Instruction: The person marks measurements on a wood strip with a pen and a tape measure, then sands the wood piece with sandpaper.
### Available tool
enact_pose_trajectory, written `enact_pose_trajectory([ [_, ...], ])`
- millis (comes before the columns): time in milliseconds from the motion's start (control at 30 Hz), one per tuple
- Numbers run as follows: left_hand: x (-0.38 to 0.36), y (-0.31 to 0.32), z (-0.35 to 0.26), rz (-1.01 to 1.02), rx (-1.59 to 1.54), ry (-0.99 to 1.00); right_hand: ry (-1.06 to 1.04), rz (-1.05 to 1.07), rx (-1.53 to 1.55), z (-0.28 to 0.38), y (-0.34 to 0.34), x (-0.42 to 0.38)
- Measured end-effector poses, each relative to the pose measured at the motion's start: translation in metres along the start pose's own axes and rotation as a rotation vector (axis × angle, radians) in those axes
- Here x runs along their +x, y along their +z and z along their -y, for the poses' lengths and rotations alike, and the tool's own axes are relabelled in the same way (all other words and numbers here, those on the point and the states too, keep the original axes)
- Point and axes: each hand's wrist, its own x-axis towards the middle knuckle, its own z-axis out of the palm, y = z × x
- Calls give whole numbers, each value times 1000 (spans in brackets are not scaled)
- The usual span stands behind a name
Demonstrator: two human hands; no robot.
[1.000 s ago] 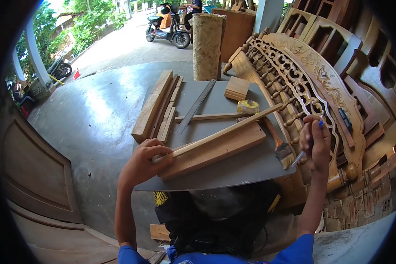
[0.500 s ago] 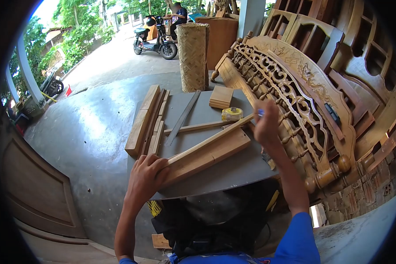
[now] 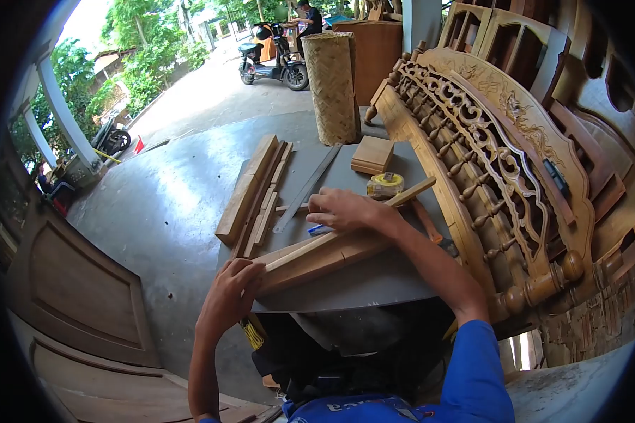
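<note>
My left hand is closed round the near left end of a thin wooden strip lying along a thicker wooden board. My right hand hovers over the middle of the table with its fingers loosely bent and apart, and nothing shows between them. Just below its thumb a blue pen appears to rest on the tabletop. Another thin strip runs behind the right hand, partly hidden by it. A yellow tape measure sits beyond the right wrist.
On the grey table are a flat metal ruler, stacked wooden blocks, a hammer and long wooden pieces. A carved bed panel leans at the right. Behind stand a woven roll and a scooter.
My right hand has moved left from the strip's far end to mid-table, and the blue pen it held now appears to be on the table. My left hand keeps its place; the view has shifted slightly.
</note>
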Motion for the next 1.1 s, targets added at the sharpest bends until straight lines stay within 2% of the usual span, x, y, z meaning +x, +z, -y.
enact_pose_trajectory([
  [100,6,0,-3,-5,-25,-6,-30,-174,81,-14,-25,-15],
  [167,11,3,-9,-33,-1,-1,209,-276,-163,-49,-41,-16],
  [233,15,9,-10,-55,-5,15,532,-117,-333,-67,-61,-26],
  [333,18,16,0,-79,-31,70,681,79,-163,-103,-57,-30],
  [367,17,15,6,-81,-29,94,614,17,-96,-102,-57,-37],
  [500,24,12,11,-49,-57,105,661,-116,80,-93,-56,-44],
  [600,22,14,7,-50,-21,86,507,-300,112,-102,-45,-41],
  [633,22,14,5,-56,0,76,460,-407,30,-100,-41,-42],
  [700,20,12,3,-55,50,51,290,-512,361,-89,-43,-42],
  [733,19,12,2,-124,74,81,202,-560,530,-81,-47,-41],
  [800,17,11,0,-260,134,135,-19,-809,423,-44,-58,-43],
  [867,13,3,-2,-381,-246,6,-305,-969,527,-4,-69,-49],
  [933,16,-9,-5,-439,-542,-55,-574,-848,582,33,-78,-49],
  [1000,33,-32,-17,-285,-884,-109,-681,-669,352,61,-86,-48],
  [1100,65,-52,-35,-66,-1154,-42,-766,-636,98,97,-71,-39],
])
